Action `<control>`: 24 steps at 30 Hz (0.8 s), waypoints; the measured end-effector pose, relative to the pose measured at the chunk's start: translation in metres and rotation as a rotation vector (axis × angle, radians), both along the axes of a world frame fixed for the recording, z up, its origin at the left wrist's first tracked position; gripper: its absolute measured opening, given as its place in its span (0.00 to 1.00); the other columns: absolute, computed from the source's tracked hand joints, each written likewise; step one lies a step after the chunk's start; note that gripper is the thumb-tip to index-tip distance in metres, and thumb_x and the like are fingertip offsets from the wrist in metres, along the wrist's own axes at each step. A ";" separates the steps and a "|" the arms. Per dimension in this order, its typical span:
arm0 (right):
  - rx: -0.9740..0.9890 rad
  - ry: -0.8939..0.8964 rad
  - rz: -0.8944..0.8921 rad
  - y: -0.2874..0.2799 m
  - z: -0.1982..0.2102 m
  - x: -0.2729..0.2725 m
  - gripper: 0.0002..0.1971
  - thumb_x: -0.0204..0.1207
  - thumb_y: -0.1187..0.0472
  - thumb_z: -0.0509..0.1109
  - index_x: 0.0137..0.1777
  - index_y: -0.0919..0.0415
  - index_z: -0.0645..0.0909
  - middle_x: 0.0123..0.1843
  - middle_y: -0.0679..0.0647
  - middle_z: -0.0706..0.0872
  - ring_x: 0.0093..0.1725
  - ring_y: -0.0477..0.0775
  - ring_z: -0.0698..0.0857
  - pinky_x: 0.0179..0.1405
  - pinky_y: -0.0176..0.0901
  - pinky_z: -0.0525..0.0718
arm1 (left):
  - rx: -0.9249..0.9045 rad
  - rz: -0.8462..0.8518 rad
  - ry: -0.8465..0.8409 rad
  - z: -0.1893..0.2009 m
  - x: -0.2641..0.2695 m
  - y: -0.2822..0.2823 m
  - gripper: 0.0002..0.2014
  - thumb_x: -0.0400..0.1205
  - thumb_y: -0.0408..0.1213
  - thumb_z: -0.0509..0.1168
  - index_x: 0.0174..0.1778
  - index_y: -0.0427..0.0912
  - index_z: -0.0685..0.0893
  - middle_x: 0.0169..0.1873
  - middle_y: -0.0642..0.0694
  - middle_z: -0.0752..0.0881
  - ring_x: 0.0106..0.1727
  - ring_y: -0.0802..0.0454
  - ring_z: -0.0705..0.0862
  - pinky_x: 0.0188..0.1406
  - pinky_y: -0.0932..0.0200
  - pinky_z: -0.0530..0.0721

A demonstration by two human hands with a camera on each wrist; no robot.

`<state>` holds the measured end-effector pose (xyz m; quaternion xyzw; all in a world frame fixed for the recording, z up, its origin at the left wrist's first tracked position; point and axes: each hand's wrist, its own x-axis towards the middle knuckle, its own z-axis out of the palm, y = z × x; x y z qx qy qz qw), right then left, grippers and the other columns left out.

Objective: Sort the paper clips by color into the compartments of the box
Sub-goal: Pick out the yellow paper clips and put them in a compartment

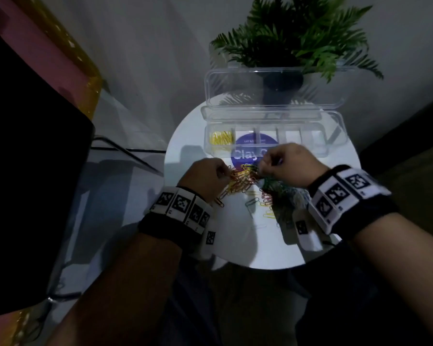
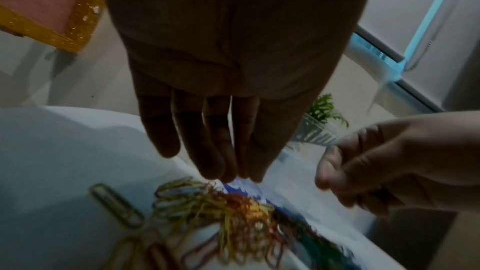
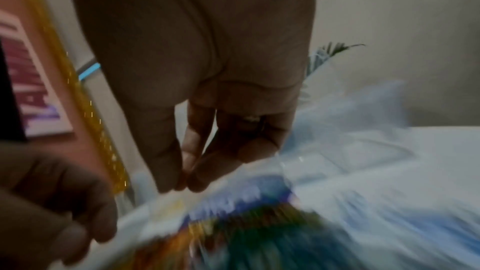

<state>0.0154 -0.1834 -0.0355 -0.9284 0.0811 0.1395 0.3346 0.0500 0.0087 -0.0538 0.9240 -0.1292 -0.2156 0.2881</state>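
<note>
From the head view we see a round white bench (image 1: 190,136) with a clear compartment box (image 1: 275,136) at its far side, lid raised; the leftmost compartment holds yellow paper clips (image 1: 221,139), and the other compartments look bare as far as we can tell. A potted fern (image 1: 295,38) stands behind the box, and a purple round label (image 1: 245,151) lies under it. Near the bench's middle lies the pile of mixed paper clips (image 1: 250,183) — orange, yellow, red, green and blue. Our left hand (image 1: 205,178) reaches into the pile's orange side, fingers bent toward the clips; our right hand (image 1: 293,166) sits over the green side with fingertips drawn together. From the left wrist, the left hand (image 2: 228,81) shows its fingers (image 2: 207,147) nearly straight and side by side, tips just above the pile (image 2: 223,213); we cannot tell whether this grip holds a clip. The right hand (image 2: 389,167) appears curled at the right. From the right wrist, heavily blurred, the right hand (image 3: 197,81) has thumb and fingertips (image 3: 182,180) pressed together in a pinch just above the smeared pile (image 3: 246,237) — whether a clip sits in that grip we cannot tell.
</note>
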 end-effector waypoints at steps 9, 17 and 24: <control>-0.130 0.065 0.154 0.019 -0.035 -0.029 0.09 0.70 0.55 0.75 0.47 0.58 0.85 0.49 0.61 0.84 0.49 0.60 0.83 0.49 0.42 0.77 | 0.277 0.097 -0.036 -0.011 -0.014 -0.003 0.11 0.77 0.34 0.64 0.56 0.38 0.79 0.58 0.37 0.78 0.60 0.39 0.80 0.59 0.50 0.78; -0.208 0.046 0.192 0.029 -0.039 -0.022 0.10 0.72 0.58 0.72 0.51 0.61 0.86 0.55 0.62 0.80 0.53 0.64 0.82 0.53 0.47 0.79 | 0.239 0.072 0.012 -0.018 -0.005 0.000 0.08 0.79 0.37 0.64 0.49 0.38 0.83 0.53 0.38 0.85 0.57 0.41 0.82 0.54 0.53 0.78; -0.025 -0.009 0.039 0.024 -0.043 -0.029 0.04 0.71 0.64 0.69 0.36 0.57 0.80 0.39 0.54 0.79 0.39 0.57 0.79 0.42 0.43 0.76 | 0.036 0.113 0.060 -0.019 -0.005 0.006 0.10 0.80 0.35 0.66 0.51 0.33 0.85 0.51 0.36 0.87 0.54 0.42 0.83 0.48 0.60 0.74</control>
